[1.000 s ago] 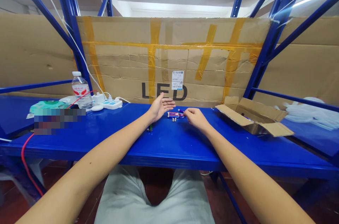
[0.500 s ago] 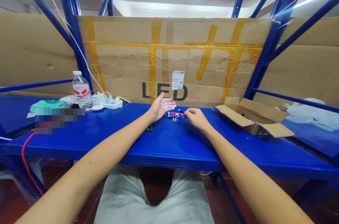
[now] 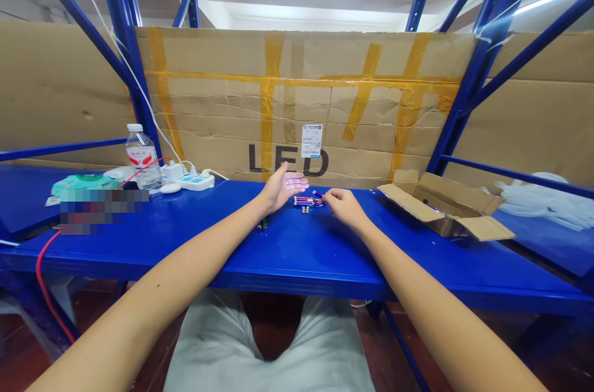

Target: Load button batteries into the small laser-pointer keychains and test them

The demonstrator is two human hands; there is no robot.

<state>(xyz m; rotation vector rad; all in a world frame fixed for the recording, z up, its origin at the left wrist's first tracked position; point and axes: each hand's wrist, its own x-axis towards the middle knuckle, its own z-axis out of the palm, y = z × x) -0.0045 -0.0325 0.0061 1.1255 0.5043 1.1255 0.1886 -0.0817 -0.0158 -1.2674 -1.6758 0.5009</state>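
Observation:
My left hand (image 3: 284, 189) is held open over the blue table, palm turned to the right, fingers stretched out, a ring on one finger. Just right of its fingertips lie shiny red-and-purple tubes (image 3: 304, 201), perhaps small flashlights. Several small silver round pieces (image 3: 305, 209) rest right in front of them. My right hand (image 3: 342, 203) is closed in a pinch at the right end of the tubes; what its fingers hold is too small to make out. A small purple piece (image 3: 318, 193) sits by its fingertips. Thin dark green pieces (image 3: 263, 225) lie under my left wrist, partly hidden.
An open cardboard box (image 3: 445, 209) stands on the right of the blue table (image 3: 297, 262). To the left are a water bottle (image 3: 142, 160), a white power strip (image 3: 197, 180) and a green pack (image 3: 83, 185). A tall cardboard sheet (image 3: 223, 114) closes off the back.

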